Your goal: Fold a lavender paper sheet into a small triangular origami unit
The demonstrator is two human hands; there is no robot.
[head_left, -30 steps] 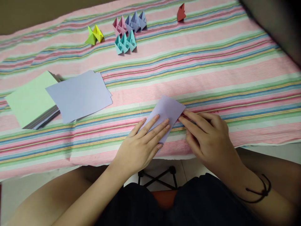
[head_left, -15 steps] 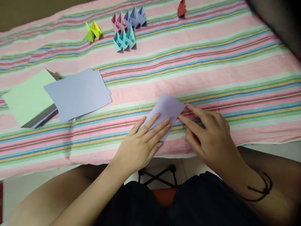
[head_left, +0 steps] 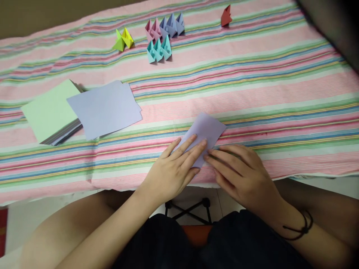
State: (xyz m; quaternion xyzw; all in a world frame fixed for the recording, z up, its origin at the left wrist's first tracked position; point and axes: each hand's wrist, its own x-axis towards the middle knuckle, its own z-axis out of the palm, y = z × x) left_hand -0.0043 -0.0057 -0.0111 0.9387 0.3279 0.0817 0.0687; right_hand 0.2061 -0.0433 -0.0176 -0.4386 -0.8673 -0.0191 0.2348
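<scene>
A folded piece of lavender paper lies tilted on the striped cloth near the front edge. My left hand rests flat on its lower left part, fingers stretched out and covering that side. At the paper's lower right edge is my right hand, its fingers extended and slightly bent, with the fingertips touching or almost touching the edge. Nothing shows gripped in either hand.
On the left lie a thick stack of light green paper and several lavender sheets overlapping it. Toward the back stand small folded paper pieces: yellow-green, pink, lavender, turquoise and red.
My right hand has slid from the paper's right corner down along its edge toward me. My left hand stays on the paper. The whole view has shifted slightly.
</scene>
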